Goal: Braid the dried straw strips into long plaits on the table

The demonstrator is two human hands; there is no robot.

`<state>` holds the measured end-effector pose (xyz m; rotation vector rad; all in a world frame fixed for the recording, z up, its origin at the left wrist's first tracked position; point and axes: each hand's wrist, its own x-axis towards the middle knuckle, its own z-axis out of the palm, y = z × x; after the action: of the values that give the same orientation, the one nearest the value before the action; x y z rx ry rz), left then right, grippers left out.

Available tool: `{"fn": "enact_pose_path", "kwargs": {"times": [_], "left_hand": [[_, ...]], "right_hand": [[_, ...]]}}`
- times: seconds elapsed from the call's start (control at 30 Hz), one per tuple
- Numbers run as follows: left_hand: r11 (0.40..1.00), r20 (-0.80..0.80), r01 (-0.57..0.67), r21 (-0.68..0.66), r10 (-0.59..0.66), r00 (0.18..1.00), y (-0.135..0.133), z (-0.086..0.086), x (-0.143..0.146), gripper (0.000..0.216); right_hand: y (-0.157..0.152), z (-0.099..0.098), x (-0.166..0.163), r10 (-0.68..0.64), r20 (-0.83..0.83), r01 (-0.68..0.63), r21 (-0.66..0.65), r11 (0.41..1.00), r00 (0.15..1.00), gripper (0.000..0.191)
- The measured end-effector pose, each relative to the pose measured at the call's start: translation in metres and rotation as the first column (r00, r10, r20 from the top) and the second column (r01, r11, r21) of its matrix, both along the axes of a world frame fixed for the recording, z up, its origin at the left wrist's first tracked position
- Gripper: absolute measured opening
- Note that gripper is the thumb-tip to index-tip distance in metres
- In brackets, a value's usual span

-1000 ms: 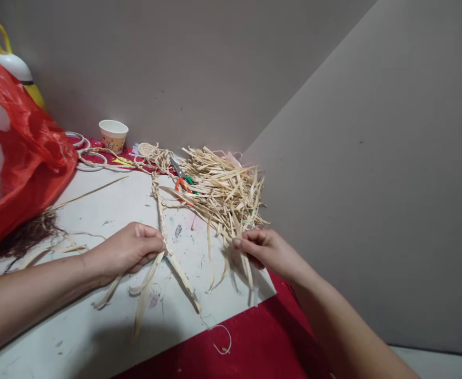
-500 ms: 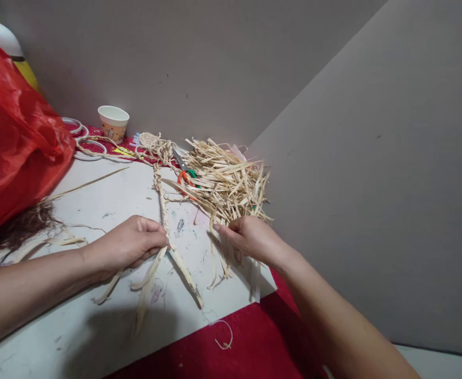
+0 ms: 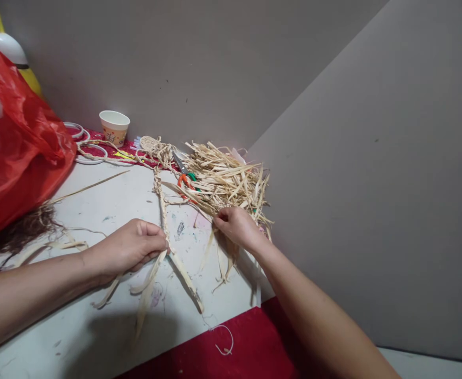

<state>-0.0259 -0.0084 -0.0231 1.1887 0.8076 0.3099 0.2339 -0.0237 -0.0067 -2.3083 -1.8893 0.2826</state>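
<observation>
A braided straw cord (image 3: 160, 199) runs across the white board (image 3: 108, 210) toward me. My left hand (image 3: 130, 247) is closed, pinching the braid's near end, where loose flat strips (image 3: 183, 279) fan out. My right hand (image 3: 236, 227) is closed on strips at the near edge of a pile of pale straw strips (image 3: 225, 179); a few strips hang below its fingers. Scissors with orange and green handles (image 3: 183, 176) lie half buried in the pile.
A red plastic bag (image 3: 17, 137) bulges at the left with dark fibres (image 3: 25, 229) beneath it. A paper cup (image 3: 114, 126), white rings (image 3: 90, 152) and a small coiled straw disc (image 3: 148, 143) sit at the back. Red cloth (image 3: 231, 347) lies under the board. Grey walls close the corner.
My right hand has moved up and left from the pile's near right edge into the straw, closing on strips. The left hand has stayed on the braid.
</observation>
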Motion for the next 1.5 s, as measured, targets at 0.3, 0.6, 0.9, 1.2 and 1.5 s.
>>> {"fn": "enact_pose_path", "kwargs": {"times": [0.3,0.6,0.9,1.2,1.5], "left_hand": [[1.000,0.010,0.010,0.007,-0.010,1.000,-0.001,-0.001,-0.002,0.023],[1.000,0.008,-0.006,-0.013,0.006,1.000,-0.002,0.002,-0.001,0.022],[1.000,0.026,0.000,0.011,0.000,1.000,-0.003,0.001,-0.003,0.018],[0.999,0.009,0.045,0.001,-0.045,0.999,-0.003,0.006,-0.002,0.019],[0.999,0.014,0.043,0.022,-0.044,0.999,-0.004,0.003,-0.003,0.020]], "right_hand": [[-0.034,0.022,0.000,0.008,-0.753,0.029,0.037,0.999,0.658,0.017],[-0.060,0.028,-0.034,-0.152,-0.979,0.000,-0.153,0.988,-0.133,0.015],[-0.074,0.046,-0.057,-0.261,-0.965,-0.052,-0.259,0.964,-0.033,0.020],[-0.080,0.045,-0.070,-0.004,-0.856,-0.108,-0.070,0.992,0.517,0.030],[-0.068,0.012,-0.104,-0.527,-0.848,-0.272,-0.521,0.809,0.057,0.028]]}}
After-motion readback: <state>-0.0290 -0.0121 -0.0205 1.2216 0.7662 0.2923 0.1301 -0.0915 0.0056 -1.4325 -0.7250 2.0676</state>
